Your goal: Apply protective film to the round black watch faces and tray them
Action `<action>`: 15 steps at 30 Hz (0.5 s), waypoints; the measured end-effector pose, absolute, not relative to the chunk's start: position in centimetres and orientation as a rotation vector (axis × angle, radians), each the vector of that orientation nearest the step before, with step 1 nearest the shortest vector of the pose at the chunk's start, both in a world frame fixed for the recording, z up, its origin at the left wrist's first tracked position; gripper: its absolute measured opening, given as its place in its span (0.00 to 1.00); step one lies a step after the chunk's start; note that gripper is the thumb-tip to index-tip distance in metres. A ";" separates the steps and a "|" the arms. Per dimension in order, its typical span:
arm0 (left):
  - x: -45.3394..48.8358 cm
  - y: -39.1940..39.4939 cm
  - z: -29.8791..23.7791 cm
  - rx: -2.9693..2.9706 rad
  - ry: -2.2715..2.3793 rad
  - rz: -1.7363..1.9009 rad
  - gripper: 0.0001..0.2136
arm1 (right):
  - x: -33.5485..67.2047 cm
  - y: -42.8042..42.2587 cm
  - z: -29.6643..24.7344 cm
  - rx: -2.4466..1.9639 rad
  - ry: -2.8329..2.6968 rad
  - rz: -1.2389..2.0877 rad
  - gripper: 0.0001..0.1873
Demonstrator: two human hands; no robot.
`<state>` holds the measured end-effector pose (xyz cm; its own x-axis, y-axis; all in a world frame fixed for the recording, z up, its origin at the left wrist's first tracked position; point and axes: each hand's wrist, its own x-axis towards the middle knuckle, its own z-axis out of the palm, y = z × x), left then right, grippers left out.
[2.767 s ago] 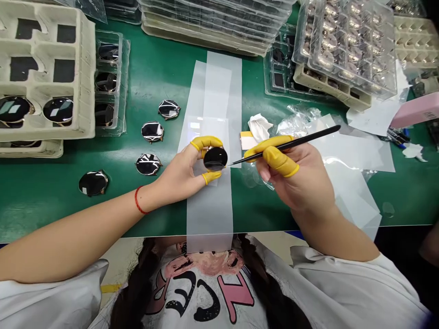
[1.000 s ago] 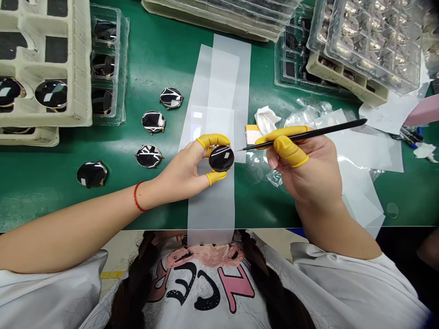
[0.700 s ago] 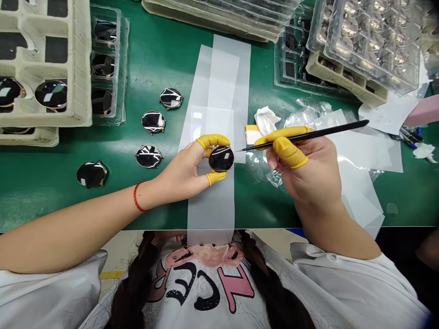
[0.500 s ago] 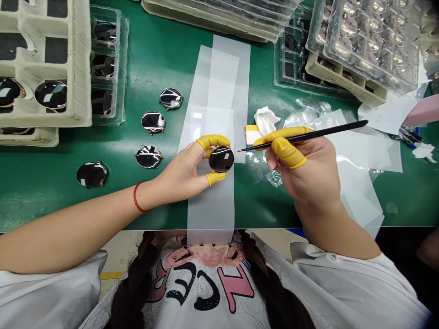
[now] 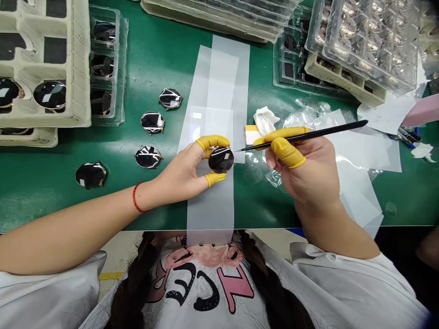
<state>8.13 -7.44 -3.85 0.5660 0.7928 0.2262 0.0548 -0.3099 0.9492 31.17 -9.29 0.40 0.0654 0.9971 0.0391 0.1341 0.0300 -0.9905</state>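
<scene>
My left hand [image 5: 192, 171], with yellow finger cots on its fingertips, grips a round watch case [image 5: 221, 160] by its rim. The watch face is glossy black with a bright reflection. In my right hand [image 5: 305, 169] is a pair of thin black tweezers [image 5: 329, 131], pinched between cot-covered fingers. The fine tip points left, close beside the watch's right edge; whether it touches cannot be told. Under the left hand lie translucent white sheets [image 5: 212, 210]. To the left rest several similar black-faced watch cases, the nearest being one [image 5: 148, 156] with gold lugs.
A cream tray [image 5: 78, 68] stands at left, beside a clear plastic tray [image 5: 120, 68] of watch cases. Stacked clear trays [image 5: 370, 50] occupy the back right. Near my right hand are a crumpled white tissue [image 5: 265, 119], clear film discs [image 5: 254, 169] and white papers [image 5: 373, 151].
</scene>
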 end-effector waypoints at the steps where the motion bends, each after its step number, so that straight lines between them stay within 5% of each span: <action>1: 8.1 -7.4 -3.8 1.748 0.705 0.875 0.23 | 31.2 -9.3 0.4 -1.309 -1.272 1.069 0.15; 15: 8.1 -7.4 -3.8 1.771 0.698 0.909 0.23 | 31.2 -9.3 0.4 -1.334 -1.276 1.057 0.17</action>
<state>8.11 -7.41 -3.79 0.5534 0.7901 0.2636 0.0499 -0.3474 0.9364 31.19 -9.29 0.44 0.0727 0.9968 0.0335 0.1529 0.0220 -0.9880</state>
